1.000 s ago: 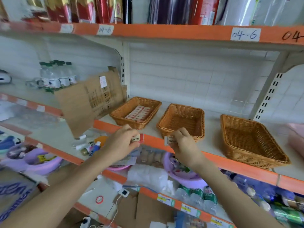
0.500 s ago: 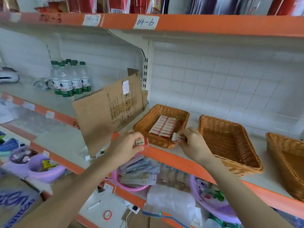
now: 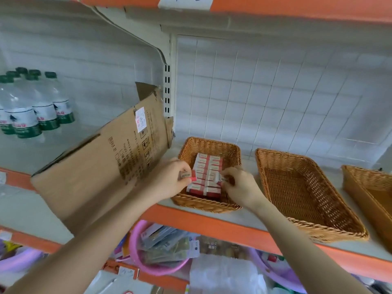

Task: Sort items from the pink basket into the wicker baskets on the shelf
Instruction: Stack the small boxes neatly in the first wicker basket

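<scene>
Three wicker baskets stand in a row on the shelf. The left wicker basket (image 3: 212,145) holds several small red-and-white boxes (image 3: 209,172) in neat rows. My left hand (image 3: 169,181) pinches one small box (image 3: 187,175) over that basket's left rim. Over the same basket's right side, my right hand (image 3: 239,185) pinches another small box (image 3: 222,179). The middle wicker basket (image 3: 297,187) holds nothing visible, and the right wicker basket (image 3: 369,187) is cut off by the frame edge. The pink basket (image 3: 157,266) sits on the lower shelf with packets in it.
A tilted cardboard box (image 3: 106,162) leans just left of the left basket. Several water bottles (image 3: 31,111) stand at the far left of the shelf. The orange shelf edge (image 3: 212,225) runs below the baskets. A purple basin (image 3: 273,270) and white bags lie on the lower shelf.
Both hands have moved up and forward, from in front of the shelf edge to over the left wicker basket, each still pinching its small box. The view has shifted left and closer.
</scene>
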`<act>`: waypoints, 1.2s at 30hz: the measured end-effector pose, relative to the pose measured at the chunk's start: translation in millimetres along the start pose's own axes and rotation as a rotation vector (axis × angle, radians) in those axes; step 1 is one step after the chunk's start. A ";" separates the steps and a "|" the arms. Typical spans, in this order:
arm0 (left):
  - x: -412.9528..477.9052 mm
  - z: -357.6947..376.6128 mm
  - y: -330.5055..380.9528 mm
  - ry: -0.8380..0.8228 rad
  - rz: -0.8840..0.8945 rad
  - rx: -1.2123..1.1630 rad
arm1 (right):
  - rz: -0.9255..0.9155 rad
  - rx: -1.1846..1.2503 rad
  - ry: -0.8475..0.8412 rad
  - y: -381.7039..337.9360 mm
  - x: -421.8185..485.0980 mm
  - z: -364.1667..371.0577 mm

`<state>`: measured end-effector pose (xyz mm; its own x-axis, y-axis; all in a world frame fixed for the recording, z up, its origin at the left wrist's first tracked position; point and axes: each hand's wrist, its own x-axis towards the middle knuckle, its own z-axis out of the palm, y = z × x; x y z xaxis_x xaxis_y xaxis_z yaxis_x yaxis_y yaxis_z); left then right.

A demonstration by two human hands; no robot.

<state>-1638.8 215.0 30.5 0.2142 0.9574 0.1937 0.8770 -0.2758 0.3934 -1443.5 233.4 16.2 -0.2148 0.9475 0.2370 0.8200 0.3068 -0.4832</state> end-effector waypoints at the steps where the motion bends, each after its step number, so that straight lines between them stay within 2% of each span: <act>1: 7.2 2.0 -1.7 -0.035 0.011 0.011 | 0.011 0.006 0.003 -0.3 2.0 1.4; 7: 40.6 17.8 -7.3 -0.225 0.060 0.054 | 0.090 0.044 0.053 1.1 11.5 14.4; 14: 57.6 31.8 -12.3 -0.366 0.021 -0.012 | 0.107 0.037 0.131 6.9 13.8 23.5; 19: 56.8 34.8 -15.8 -0.411 0.022 -0.032 | 0.084 0.042 0.173 8.6 13.8 27.4; 31: 55.4 42.3 -17.6 -0.401 0.043 0.136 | 0.069 0.050 0.209 13.2 11.3 32.6; 36: 54.9 41.8 -17.9 -0.392 0.075 0.278 | 0.061 0.051 0.199 15.3 10.7 32.6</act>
<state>-1624.8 276.1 -3.4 0.3802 0.9107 -0.1616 0.9232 -0.3630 0.1263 -1450.5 251.1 -16.1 -0.0523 0.9295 0.3651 0.7995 0.2580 -0.5424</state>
